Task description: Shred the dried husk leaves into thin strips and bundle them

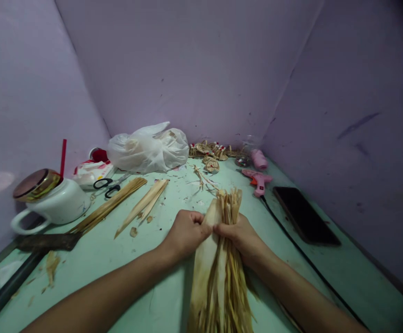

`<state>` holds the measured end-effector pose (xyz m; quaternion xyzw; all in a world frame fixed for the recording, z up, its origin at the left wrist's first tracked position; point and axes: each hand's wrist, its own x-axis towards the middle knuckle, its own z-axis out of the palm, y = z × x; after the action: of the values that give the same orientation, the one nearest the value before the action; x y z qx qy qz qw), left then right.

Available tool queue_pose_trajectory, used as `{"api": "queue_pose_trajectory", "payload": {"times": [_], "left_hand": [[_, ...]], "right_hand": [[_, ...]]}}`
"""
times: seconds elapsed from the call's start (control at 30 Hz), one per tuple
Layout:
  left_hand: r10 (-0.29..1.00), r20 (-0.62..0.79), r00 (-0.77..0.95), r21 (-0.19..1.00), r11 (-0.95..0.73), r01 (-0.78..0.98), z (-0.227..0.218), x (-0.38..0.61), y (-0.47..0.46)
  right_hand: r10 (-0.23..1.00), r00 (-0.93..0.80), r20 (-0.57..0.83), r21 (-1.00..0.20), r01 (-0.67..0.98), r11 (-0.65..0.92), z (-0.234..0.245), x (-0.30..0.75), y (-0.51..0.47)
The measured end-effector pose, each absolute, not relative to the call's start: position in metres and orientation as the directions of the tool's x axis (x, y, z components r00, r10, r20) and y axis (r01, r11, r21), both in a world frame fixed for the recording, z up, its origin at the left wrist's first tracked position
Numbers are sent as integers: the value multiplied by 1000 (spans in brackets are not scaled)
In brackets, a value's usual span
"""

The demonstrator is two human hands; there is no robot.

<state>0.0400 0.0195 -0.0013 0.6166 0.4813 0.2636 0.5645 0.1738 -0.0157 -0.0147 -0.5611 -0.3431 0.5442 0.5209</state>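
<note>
In front of me, a bundle of dried, straw-coloured leaf strips [234, 282] runs down toward the near edge of the view. My right hand [239, 233] is wrapped round its upper part, thumb across the front. Along the bundle's left side lies a wider pale dried husk [203, 273], and my left hand [189, 231] pinches it near the top between thumb and curled fingers. Both thumbs meet at the husk's edge. The far fingers of my right hand are hidden behind the bundle.
Left: scissors [113, 187], loose dried strips [109, 206], a white mug [61, 203], a dark-bladed tool [49, 241]. Back: a white plastic bag [149, 150] and small woven pieces [211, 164]. Right: a pink glue gun [259, 180] with a black cord [295, 245], and a phone [305, 215].
</note>
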Motion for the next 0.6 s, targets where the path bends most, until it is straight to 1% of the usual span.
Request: {"api": "queue_pose_trajectory", "payload": {"times": [0.13, 0.33, 0.43, 0.6], "left_hand": [[925, -143, 353, 921, -7, 391, 0, 44, 13], [956, -113, 270, 851, -47, 522, 5, 50, 5], [959, -92, 268, 835, -72, 546, 4, 51, 3], [961, -78, 265, 827, -86, 555, 2, 51, 3]], "right_hand": [[944, 228, -238, -968, -128, -213, -16, 171, -16], [935, 315, -165, -984, 15, -179, -6, 168, -19], [932, 338, -129, -985, 67, -161, -6, 168, -19], [932, 355, -74, -990, 86, -112, -14, 170, -19]]}}
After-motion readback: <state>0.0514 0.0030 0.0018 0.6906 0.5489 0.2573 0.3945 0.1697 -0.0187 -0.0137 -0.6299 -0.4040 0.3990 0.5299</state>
